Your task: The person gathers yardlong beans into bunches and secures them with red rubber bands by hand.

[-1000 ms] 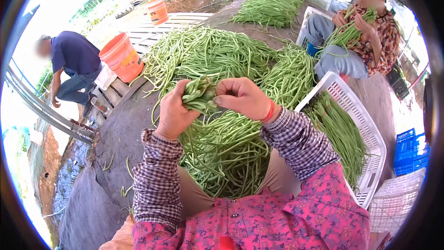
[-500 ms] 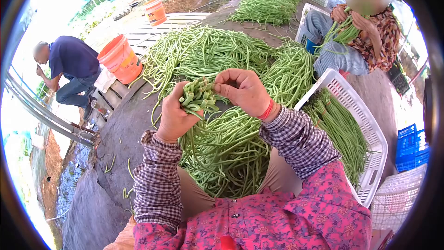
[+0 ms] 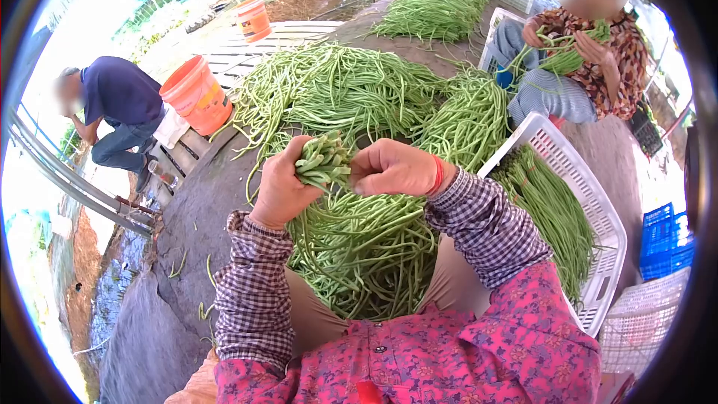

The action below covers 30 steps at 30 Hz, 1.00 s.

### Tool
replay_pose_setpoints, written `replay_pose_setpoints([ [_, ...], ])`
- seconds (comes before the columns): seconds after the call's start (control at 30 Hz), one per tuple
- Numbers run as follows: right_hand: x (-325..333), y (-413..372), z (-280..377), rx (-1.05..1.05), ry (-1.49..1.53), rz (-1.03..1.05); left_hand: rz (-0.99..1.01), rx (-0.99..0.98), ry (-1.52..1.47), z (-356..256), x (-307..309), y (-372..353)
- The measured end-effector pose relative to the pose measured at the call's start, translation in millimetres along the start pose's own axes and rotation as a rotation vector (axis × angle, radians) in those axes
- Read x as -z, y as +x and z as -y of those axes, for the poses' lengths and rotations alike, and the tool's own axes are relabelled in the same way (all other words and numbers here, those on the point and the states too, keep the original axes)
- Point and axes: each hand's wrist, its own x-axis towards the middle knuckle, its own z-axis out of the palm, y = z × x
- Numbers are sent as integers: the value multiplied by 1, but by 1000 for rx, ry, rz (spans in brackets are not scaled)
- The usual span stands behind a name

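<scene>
— What's the setting?
— An outdoor yard of grey concrete ground [image 3: 187, 217], with a heap of loose green beans [image 3: 336, 90] at upper centre, an orange plastic bucket [image 3: 196, 93] at upper left, and a white slatted plastic crate [image 3: 591, 202] at right.
— And the hands?
— At centre frame, the left hand [image 3: 280, 187] is clamped around a bunch of long green beans [image 3: 323, 161], held upright. The right hand [image 3: 393, 168] is pinched together on the bunch's top ends.

Matt green bean bundle [image 3: 323, 161], white plastic lattice crate [image 3: 591, 202], glossy orange plastic bucket [image 3: 196, 93]
</scene>
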Motion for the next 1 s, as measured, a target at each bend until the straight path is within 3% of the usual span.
replay_pose_setpoints([
  [0.07, 5, -7, 6, -25, 229, -71, -18, 25, 24, 0, 4, 0],
  [0.1, 7, -9, 13, 102, 388, -60, -42, 20, 7, 0, 3, 0],
  [0.2, 1, -3, 13, 154, 419, -252, -16, -8, 113, -3, 4, 2],
  [0.33, -12, 3, 10, 230, 40, -421, -2, -46, 162, -7, -2, 4],
  [0.47, -9, 0, 9, 202, 16, -389, -12, -60, 159, -5, -5, 4],
  [0.57, -10, 1, 4, 66, 101, -292, -18, -47, 151, -4, -6, 3],
  [0.7, -13, -2, 10, 90, -26, -140, -25, -29, 185, 1, -4, 3],
  [0.8, -2, -10, 12, 105, 240, -96, -3, 28, 180, 5, 3, 0],
  [0.83, 1, -9, 14, 133, 319, -125, 3, 33, 131, 3, 4, -1],
  [0.93, -5, -2, 12, 283, 163, -348, 57, 15, 80, 1, 3, 0],
  [1.0, -1, 1, 5, 302, 76, -353, 40, -15, 45, -3, -1, 1],
])
